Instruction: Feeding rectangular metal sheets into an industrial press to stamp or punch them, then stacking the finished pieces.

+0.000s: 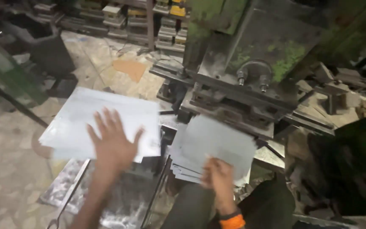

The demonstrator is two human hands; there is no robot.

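My left hand lies spread flat, steadying the sheet stack; my right hand pinches one sheet square toward the press.

Left hand spread flat, fingers splayed; right hand pinched shut

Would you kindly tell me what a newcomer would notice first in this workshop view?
First, the left hand spread flat on a pale metal sheet at centre left. Next, the right hand gripping the top of a sheet stack below the worn green press.
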